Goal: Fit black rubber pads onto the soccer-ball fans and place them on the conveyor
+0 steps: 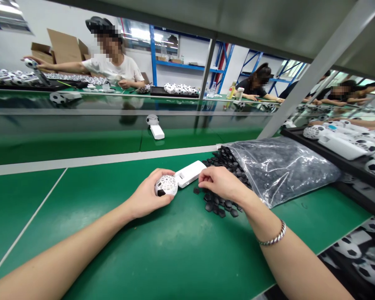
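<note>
My left hand (150, 192) is wrapped round the ball-shaped head of a white soccer-ball handheld fan (166, 185). Its open lattice shows one black patch low on the left, and its flat white handle (191, 173) points toward my right hand. Fingers pinched together, my right hand (217, 182) is at the left edge of a pile of small black pentagon pieces (220, 204). Whatever is between those fingertips is hidden. One loose black piece (196, 190) lies on the green table just below them.
A clear plastic bag (284, 166) of black pieces lies open at right. Behind it, a black tray (303, 143) holds several ball-headed fans. Another fan (156, 130) rests on the green belt ahead. A slanted metal post (312, 71) stands at right; co-workers (112, 62) sit across.
</note>
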The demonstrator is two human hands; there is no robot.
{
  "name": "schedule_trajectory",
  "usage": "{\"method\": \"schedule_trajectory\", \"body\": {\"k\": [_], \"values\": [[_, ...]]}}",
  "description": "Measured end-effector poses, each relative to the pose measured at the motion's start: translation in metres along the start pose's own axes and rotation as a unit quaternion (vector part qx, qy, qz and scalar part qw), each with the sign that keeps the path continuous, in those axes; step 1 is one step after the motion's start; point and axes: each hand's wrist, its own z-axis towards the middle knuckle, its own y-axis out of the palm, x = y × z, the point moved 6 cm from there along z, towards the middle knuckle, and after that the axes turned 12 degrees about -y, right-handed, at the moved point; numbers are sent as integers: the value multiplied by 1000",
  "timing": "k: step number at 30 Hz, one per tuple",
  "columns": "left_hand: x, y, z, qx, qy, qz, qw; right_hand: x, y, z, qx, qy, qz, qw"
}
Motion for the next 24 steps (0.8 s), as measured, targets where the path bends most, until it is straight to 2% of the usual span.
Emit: {"method": "schedule_trajectory", "body": {"k": [3,7,13,18,24], "values": [[0,0,0,1,0,2,1000,-10,10,2,-29,-35,6,999],[1,1,0,0,8,6,1000,-18,19,2,-57,-43,-74,995],[-3,3,2,-8,19,0,1000,-33,21,-3,-89,-55,-179,978],[-7,2,6,-20,31,-5,999,-41,21,-6,-90,-49,-239,965],[-8,1,7,-32,29,-8,999,-40,22,-6,-74,-57,-255,962]]}}
